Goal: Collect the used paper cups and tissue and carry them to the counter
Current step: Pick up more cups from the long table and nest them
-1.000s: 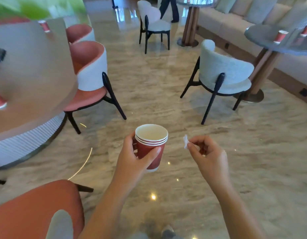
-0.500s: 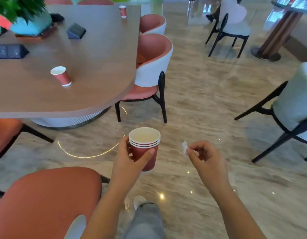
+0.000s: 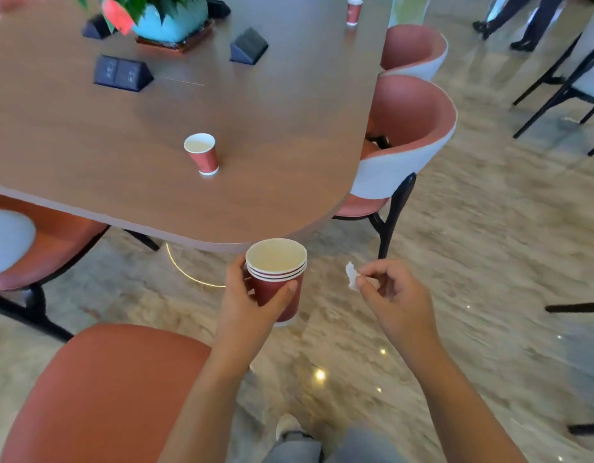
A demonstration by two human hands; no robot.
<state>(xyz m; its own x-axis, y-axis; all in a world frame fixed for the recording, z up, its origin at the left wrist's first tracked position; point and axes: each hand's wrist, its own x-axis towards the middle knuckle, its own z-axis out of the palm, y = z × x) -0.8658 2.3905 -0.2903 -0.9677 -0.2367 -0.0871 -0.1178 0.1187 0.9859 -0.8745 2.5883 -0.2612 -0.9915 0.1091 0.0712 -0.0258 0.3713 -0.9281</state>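
My left hand (image 3: 249, 302) grips a stack of three nested red paper cups (image 3: 278, 279) just off the near edge of the wooden table (image 3: 272, 182). My right hand (image 3: 394, 299) pinches a small white piece of tissue (image 3: 351, 275) between thumb and forefinger, to the right of the stack. A single red paper cup (image 3: 202, 154) stands upright on the table, beyond the stack and to its left. Another red cup (image 3: 353, 11) stands at the table's far end.
Red-and-white chairs (image 3: 412, 135) line the table's right side; a red chair (image 3: 98, 392) is at my lower left and another (image 3: 38, 242) at the left. Black socket boxes (image 3: 122, 73) and a blue planter (image 3: 170, 18) sit on the table. A person's legs (image 3: 522, 18) are at far right.
The view has swung left and closer to the wooden table, so the single cup is now nearer. Both hands keep the same hold on the cup stack and the tissue.
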